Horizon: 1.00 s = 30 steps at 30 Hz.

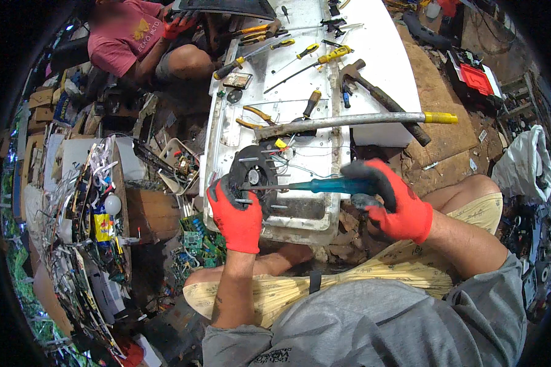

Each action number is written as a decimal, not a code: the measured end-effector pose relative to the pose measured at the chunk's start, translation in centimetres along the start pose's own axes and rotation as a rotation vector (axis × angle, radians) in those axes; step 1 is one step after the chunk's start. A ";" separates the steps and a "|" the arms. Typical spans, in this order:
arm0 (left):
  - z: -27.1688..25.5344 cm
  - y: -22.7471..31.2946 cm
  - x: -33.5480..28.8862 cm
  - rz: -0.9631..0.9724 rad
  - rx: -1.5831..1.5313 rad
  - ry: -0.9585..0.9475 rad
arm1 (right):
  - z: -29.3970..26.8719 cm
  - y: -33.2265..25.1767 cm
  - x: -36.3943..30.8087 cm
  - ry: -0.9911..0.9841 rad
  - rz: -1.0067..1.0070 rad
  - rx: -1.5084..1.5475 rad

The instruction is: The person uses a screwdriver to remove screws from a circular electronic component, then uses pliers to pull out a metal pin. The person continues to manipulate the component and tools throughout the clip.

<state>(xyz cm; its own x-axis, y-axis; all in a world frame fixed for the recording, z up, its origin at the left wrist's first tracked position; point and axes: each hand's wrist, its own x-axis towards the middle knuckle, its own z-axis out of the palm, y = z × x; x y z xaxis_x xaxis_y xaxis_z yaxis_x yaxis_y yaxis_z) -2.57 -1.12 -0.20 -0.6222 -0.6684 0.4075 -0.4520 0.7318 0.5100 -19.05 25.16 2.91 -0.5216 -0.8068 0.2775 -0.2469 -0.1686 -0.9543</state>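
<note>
Your left hand (236,214), gloved in red and black, grips a black round part (253,176) from its seven o'clock, fingers wrapped round the rim; the part sits over the near end of a white panel (223,125), short metal posts sticking out of it. Your right hand (392,202), gloved alike, lies at three o'clock from the part and grasps the teal handle of a screwdriver (333,185) — its shaft runs toward nine o'clock, across the part's face, though whether the tip sits in a screw is too small to tell. From the part, thin wires (297,165) lie at two o'clock, pliers (257,113) at twelve and a yellow-handled screwdriver (333,55) at one. A ribbed hose (349,121) crosses the panel toward two o'clock, touching a hammer (382,101) — and at eleven, well apart, sits a co-worker (125,37).
</note>
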 end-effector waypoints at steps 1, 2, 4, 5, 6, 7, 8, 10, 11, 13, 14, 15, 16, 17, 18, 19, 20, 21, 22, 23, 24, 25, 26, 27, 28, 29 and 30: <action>0.0 0.0 0.0 -0.015 -0.005 0.002 | -0.2 -0.1 0.1 -0.030 0.102 0.002; -0.1 0.0 0.0 -0.029 -0.010 0.004 | -0.5 -0.4 0.1 -0.059 0.204 0.004; -0.2 0.1 0.0 -0.050 -0.023 0.002 | -1.1 -0.7 0.1 -0.126 0.193 -0.121; -0.2 0.4 0.0 -0.056 -0.032 -0.002 | -1.3 -0.7 0.0 -0.163 0.081 -0.247; -0.2 0.5 0.0 -0.063 -0.041 -0.006 | -1.5 -0.8 0.0 -0.199 -0.033 -0.373; -0.2 0.6 0.0 -0.060 -0.043 -0.009 | -1.5 -0.6 0.0 -0.191 -0.101 -0.380; -0.2 0.7 0.0 -0.058 -0.044 -0.011 | -1.5 -0.3 0.1 -0.182 -0.168 -0.388; 0.0 0.4 0.0 -0.067 -0.057 -0.012 | -1.1 -0.4 0.1 -0.143 -0.111 -0.271; 0.1 -0.2 -0.1 -0.078 -0.068 -0.009 | -0.5 -0.7 0.1 -0.113 0.013 -0.147; 0.2 -0.5 -0.2 -0.085 -0.063 -0.010 | -0.3 -0.9 -0.1 -0.107 0.162 -0.086; 0.3 -0.5 -0.2 -0.081 -0.047 -0.013 | -0.6 -0.8 -0.2 -0.133 0.189 -0.149; 0.3 -0.5 -0.3 -0.077 -0.031 -0.015 | -0.9 -0.7 -0.3 -0.159 0.214 -0.212; 0.3 -0.3 -0.2 -0.073 -0.043 -0.012 | -1.0 -0.7 -0.2 -0.146 0.132 -0.286; 0.4 0.0 -0.2 -0.070 -0.055 -0.008 | -1.2 -0.8 -0.1 -0.133 0.049 -0.360; 0.4 0.2 -0.2 -0.067 -0.067 -0.004 | -1.4 -0.7 0.0 -0.120 -0.035 -0.434; 0.3 0.2 0.0 -0.056 -0.087 -0.015 | -1.4 -0.4 0.2 -0.068 -0.085 -0.353; 0.1 0.2 0.1 -0.046 -0.107 -0.027 | -1.4 0.2 0.4 -0.016 -0.134 -0.272; 0.0 0.1 0.3 -0.036 -0.127 -0.038 | -1.4 0.5 0.5 0.035 -0.183 -0.191; -0.2 -0.1 0.4 -0.077 -0.215 -0.069 | -1.3 0.2 0.5 0.075 -0.030 -0.034; -0.5 -0.5 0.4 -0.119 -0.304 -0.100 | -1.3 -0.3 0.5 0.113 0.123 0.123; -0.7 -1.0 0.4 -0.161 -0.392 -0.131 | -1.2 -0.6 0.6 0.151 0.277 0.280; -0.8 -1.8 0.6 -0.168 -0.425 -0.135 | -1.2 0.1 0.3 0.201 0.290 0.450; -0.9 -2.8 0.7 -0.175 -0.459 -0.141 | -1.3 0.9 0.2 0.252 0.316 0.494; -1.0 -3.7 0.8 -0.183 -0.493 -0.146 | -1.5 1.6 0.3 0.302 0.343 0.537; -1.1 -3.7 1.0 -0.184 -0.486 -0.134 | -1.9 2.0 0.4 0.356 0.371 0.574; -1.3 -3.7 1.2 -0.187 -0.479 -0.122 | -2.6 1.3 0.4 0.352 0.493 0.571; -1.5 -3.9 1.5 -0.189 -0.473 -0.110 | -3.0 1.9 0.3 0.398 0.474 0.574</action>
<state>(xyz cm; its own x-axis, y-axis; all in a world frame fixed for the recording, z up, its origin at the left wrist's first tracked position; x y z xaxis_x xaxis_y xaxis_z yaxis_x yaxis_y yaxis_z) -0.76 -5.13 -0.47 -0.6327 -0.7464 0.2065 -0.2403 0.4427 0.8639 -22.14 26.33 1.49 -0.7409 -0.6231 -0.2507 0.4681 -0.2113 -0.8580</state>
